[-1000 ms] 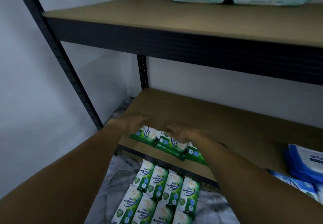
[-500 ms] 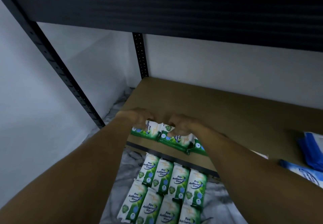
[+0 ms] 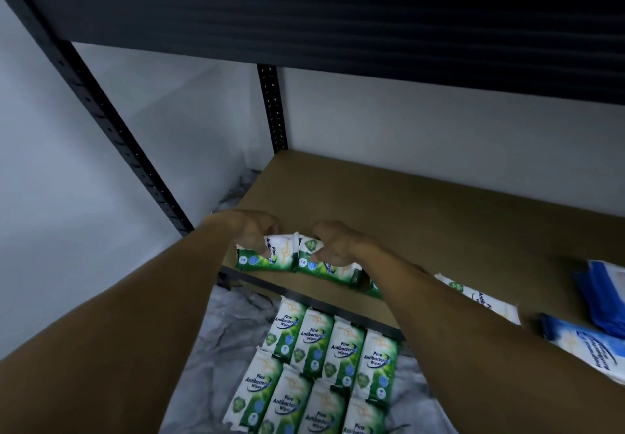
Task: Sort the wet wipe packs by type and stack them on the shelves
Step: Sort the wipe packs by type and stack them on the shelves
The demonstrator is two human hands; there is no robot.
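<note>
Green and white Pine Antibacterial wipe packs lie in a row at the front left of the brown shelf board [image 3: 422, 210]. My left hand [image 3: 248, 232] grips the leftmost green pack [image 3: 262, 259], which is tipped up on its edge. My right hand [image 3: 333, 242] grips the second green pack [image 3: 316, 264] beside it. Another green pack [image 3: 483, 300] lies flat to the right of my right arm. Several more green packs [image 3: 324, 366] lie in neat rows on the level below.
Blue wipe packs [image 3: 595, 342] lie at the right end of the same shelf. A dark steel beam [image 3: 338, 27] of the upper shelf hangs overhead. Black uprights [image 3: 274, 109] stand at the left and back. Grey crumpled sheeting [image 3: 233, 328] covers the floor.
My hands went from lying flat over the green packs to curling round them and tipping them up on edge. The view has dropped, so the top shelf's packs are out of sight.
</note>
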